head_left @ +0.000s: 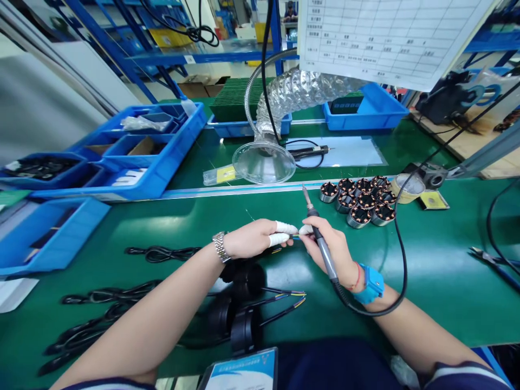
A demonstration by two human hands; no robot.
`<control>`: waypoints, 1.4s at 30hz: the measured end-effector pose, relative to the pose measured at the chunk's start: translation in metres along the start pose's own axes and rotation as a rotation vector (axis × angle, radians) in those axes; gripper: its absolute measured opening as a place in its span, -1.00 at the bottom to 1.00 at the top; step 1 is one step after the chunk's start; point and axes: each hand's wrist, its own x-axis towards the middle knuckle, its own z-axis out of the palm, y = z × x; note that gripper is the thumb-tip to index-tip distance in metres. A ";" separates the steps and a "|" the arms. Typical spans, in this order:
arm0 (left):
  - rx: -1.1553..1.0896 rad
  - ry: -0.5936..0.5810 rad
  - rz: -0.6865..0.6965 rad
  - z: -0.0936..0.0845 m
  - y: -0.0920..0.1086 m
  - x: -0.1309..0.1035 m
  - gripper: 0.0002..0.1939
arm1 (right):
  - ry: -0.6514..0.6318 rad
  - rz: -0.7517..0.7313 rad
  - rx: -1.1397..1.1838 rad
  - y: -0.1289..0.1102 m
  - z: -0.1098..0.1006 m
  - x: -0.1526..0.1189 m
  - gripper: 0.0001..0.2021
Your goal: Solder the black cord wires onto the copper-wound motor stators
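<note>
My left hand point(260, 236), with white finger covers on its fingertips, pinches the end of a thin cable whose coloured wires point(294, 236) show between the two hands. A soldering iron point(325, 249) lies in the grip of my right hand point(335, 246), its tip pointing up and away. The covered fingertips of that hand meet the same coloured wires. Below my left hand lie several black round housings point(246, 327) with cables, and stripped yellow and blue wire ends point(299, 295) stick out to their right. Several copper-wound stators point(366, 201) stand grouped beyond my right hand.
A clear funnel hood point(264, 165) on a silver duct point(309, 89) stands at the back centre. Blue bins point(158, 181) fill the left side. Pliers point(493, 260) lie at the right. The iron's black cord point(400, 254) loops over my right forearm. A paper sheet point(365, 43) hangs above.
</note>
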 end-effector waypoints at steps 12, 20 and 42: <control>-0.177 0.414 0.033 0.020 -0.010 -0.007 -0.77 | 0.023 0.296 0.341 -0.005 0.007 -0.004 -0.59; -0.123 0.278 0.011 0.022 -0.004 -0.003 -0.78 | 0.045 0.352 0.440 -0.001 0.010 -0.005 -0.60; -0.145 0.324 -0.114 0.019 -0.005 0.010 -0.81 | -0.109 0.090 0.045 0.009 -0.006 -0.004 -0.66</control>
